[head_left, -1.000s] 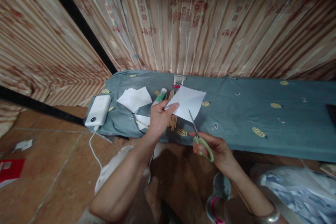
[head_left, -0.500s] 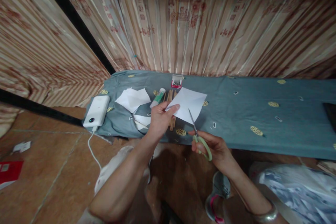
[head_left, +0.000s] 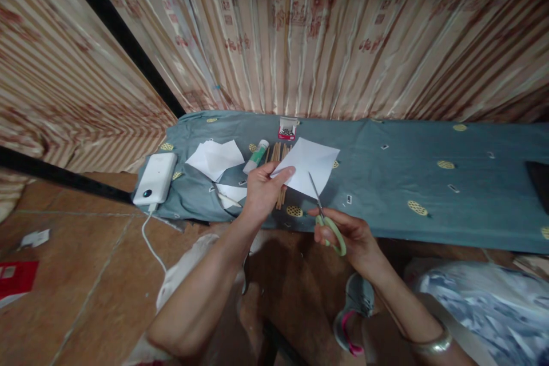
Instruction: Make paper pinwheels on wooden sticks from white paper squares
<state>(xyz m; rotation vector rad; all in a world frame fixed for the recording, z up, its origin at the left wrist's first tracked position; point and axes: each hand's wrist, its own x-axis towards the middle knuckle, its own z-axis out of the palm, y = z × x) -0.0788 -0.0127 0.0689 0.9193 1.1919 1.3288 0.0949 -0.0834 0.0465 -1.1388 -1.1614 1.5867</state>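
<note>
My left hand (head_left: 262, 190) pinches the near left corner of a white paper sheet (head_left: 312, 163) and holds it up over the blue-grey cloth (head_left: 407, 177). My right hand (head_left: 347, 238) grips green-handled scissors (head_left: 328, 225), whose blades point up and touch the paper's lower edge. Wooden sticks (head_left: 279, 160) lie on the cloth under the paper. A green-and-white glue stick (head_left: 256, 155) lies just left of them.
More white paper pieces (head_left: 215, 159) and a white power bank (head_left: 155, 178) with a cable lie at the cloth's left end. A small red box of pins (head_left: 287, 128) sits by the striped curtain (head_left: 321, 34). Red and white scraps (head_left: 17, 274) lie on the tiled floor.
Both hands and the paper have stayed almost in place. The view has shifted slightly, so everything sits a little higher in the frame.
</note>
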